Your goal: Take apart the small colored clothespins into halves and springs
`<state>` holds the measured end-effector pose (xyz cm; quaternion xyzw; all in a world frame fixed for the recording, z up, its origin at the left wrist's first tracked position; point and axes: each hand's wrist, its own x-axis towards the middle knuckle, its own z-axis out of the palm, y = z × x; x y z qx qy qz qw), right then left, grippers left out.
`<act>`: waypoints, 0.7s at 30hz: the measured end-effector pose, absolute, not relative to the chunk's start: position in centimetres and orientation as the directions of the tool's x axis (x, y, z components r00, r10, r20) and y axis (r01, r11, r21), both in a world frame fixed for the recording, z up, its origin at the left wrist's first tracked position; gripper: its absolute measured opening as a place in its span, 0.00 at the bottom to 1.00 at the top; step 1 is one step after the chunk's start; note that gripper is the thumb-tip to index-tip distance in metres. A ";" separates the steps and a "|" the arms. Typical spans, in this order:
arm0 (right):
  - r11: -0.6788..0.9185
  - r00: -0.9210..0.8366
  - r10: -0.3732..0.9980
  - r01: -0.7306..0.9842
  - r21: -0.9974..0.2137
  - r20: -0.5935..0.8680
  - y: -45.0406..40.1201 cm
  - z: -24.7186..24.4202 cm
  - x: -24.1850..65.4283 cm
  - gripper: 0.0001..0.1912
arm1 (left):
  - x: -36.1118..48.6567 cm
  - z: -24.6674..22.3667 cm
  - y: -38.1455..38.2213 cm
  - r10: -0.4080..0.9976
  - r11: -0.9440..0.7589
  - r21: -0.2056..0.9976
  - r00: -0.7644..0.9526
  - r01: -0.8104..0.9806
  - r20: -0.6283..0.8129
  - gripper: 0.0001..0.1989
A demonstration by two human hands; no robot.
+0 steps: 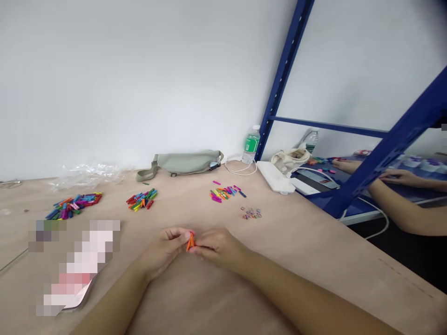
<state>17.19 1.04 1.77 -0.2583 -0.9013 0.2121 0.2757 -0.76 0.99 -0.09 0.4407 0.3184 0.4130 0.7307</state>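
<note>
Clothespin pile (73, 206): multicoloured miniature clothespins are heaped at 10 o'clock on the tan tabletop (307, 265), and clear plastic wrap (85, 176) is crumpled behind them.
Pixelated patch (75, 265): a flat object at 9 o'clock is masked and cannot be made out.
Second pile (141, 199): a smaller heap of clothespins is placed at 11 o'clock, with a sage-green waist bag (179, 163) laid against the wall beyond it.
Left hand (162, 249): the fingers are curled, and the clothespin is grasped in a fingertip pinch.
Orange clothespin (190, 242): it is held at 12 o'clock between both hands, its long axis tilted towards 1 o'clock. Neither hand is seen to be nearer. Its ends are partly hidden by fingertips, and its spring cannot be made out.
Right hand (218, 246): a matching pinch is formed on the clothespin's lower side; how the grip is shared cannot be told.
Third pile (225, 193): loose clothespins are spread just beyond the hands.
Small pieces (251, 213): tiny multicoloured items are grouped just past 12 o'clock; their kind is hard to make out.
Water bottle (251, 144): a green-labelled bottle is stood at the wall, with a white cable (239, 167) coiled before it.
Power bank (274, 177): a white slab is laid at 1 o'clock.
Blue steel shelving (282, 79): an upright is seen at 1 o'clock.
Other person's hands (398, 177): a second pair of hands is seen at 2 o'clock, on a blue surface beyond the shelving.
</note>
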 end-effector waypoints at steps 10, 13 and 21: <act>0.714 -0.593 0.697 0.528 -0.459 0.402 1.0 2.5 17.6 0.14 | -0.5 -0.1 1.2 0.937 0.206 0.894 0.344 -0.398 -0.062 0.07; 0.608 -0.502 0.793 0.676 -0.416 0.344 2.3 2.6 18.4 0.12 | -0.5 -0.2 1.3 0.943 0.189 0.887 0.331 -0.422 -0.044 0.07; 0.339 -0.284 0.935 0.890 -0.304 0.213 9.6 3.4 20.8 0.13 | -0.6 0.1 1.4 0.947 0.207 0.844 0.319 -0.495 -0.045 0.08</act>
